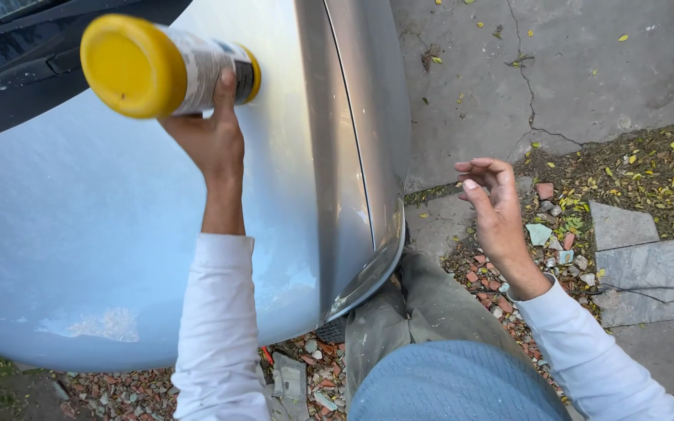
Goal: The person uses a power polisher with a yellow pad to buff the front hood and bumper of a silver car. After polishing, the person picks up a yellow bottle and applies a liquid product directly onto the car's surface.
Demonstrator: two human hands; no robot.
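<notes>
Seen from above, looking down over a silver car panel (pixel 118 234) beside cracked pavement (pixel 555 70). At far upper left, dark windscreen glass (pixel 33 54) with a wiper. Next, a bottle (pixel 169 66) with a big yellow cap and a pale label, lying on its side, its far end pressed against the silver panel. Held there by the left hand (pixel 211 136), fingers and thumb wrapped round the bottle's underside, white sleeve (pixel 216 327) running down to the bottom edge. On the panel, no smear, foam or wet patch clearly visible; only a dull blotchy mark low on the left. By that showing, little or nothing spread on the paint so far. Further right, grey trousers (pixel 407 312) and a blue garment over the knees. Then the right hand (pixel 497 206), empty, raised in the air well apart from the car, fingers loosely curled and slightly apart. Below it, broken brick rubble (pixel 563 242), fallen yellow leaves and grey paving slabs (pixel 633 265).
</notes>
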